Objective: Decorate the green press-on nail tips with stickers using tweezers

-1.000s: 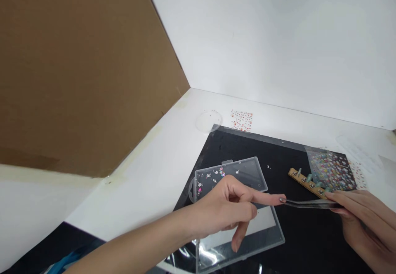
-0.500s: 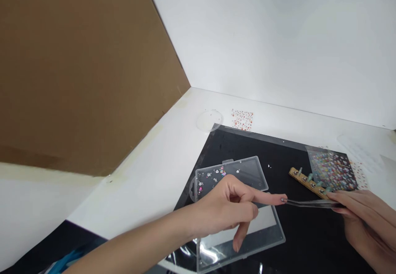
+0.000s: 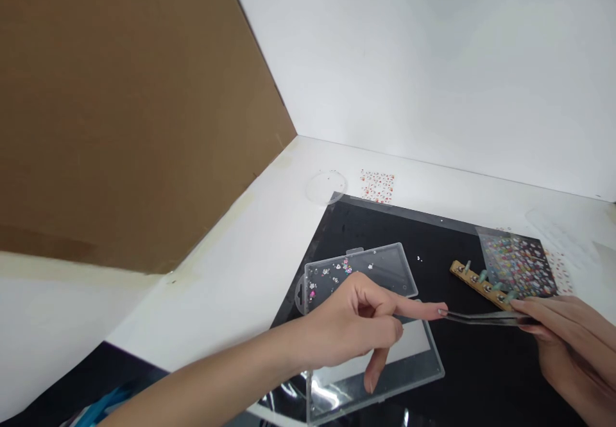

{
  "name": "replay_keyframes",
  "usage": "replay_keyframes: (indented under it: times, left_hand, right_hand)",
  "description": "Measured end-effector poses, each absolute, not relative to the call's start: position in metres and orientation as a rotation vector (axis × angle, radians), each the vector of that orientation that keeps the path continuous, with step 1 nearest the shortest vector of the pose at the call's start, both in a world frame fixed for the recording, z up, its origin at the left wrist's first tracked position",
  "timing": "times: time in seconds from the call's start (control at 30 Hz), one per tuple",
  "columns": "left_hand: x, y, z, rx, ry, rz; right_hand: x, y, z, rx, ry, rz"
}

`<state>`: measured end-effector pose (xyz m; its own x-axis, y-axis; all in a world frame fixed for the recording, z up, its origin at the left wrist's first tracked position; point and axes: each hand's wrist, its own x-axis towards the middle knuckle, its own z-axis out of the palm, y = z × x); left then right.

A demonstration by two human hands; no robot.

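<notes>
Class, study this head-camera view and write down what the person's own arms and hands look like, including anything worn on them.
The left hand and its forearm are bare, with no sleeve, glove, watch or ring showing. The right hand is also bare, with slender fingers; the frame cuts it off before the wrist.

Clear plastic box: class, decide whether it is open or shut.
Open: the clear plastic box lies in two spread halves on the black mat.

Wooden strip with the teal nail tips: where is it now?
In the head view, the wooden strip with teal nail tips lies at lower right on the black mat, just below the clear sticker sheet and behind the metal tweezers in the right hand.
</notes>
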<state>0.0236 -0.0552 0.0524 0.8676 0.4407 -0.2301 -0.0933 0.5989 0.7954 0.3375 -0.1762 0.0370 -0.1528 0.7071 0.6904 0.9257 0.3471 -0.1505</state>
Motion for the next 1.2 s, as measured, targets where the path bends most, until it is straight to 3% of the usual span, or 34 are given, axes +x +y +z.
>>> replay_keyframes:
  times: [0.3, 0.73, 1.07, 1.2]
  left_hand:
    - [0.022, -0.056, 0.049, 0.898, 0.418, 0.341]
    - [0.023, -0.057, 0.048, 0.911, 0.405, 0.351]
    - [0.020, -0.056, 0.051, 0.910, 0.440, 0.307]
    - [0.019, -0.055, 0.051, 0.941, 0.481, 0.283]
  right_hand:
    - [0.329, -0.178, 0.051, -1.483, -1.970, -0.282]
    - [0.342, -0.180, 0.034, -1.425, -1.942, -0.428]
    - [0.340, -0.177, 0.052, -1.350, -2.173, -0.388]
    - [0.346, -0.184, 0.040, -1.388, -1.996, -0.411]
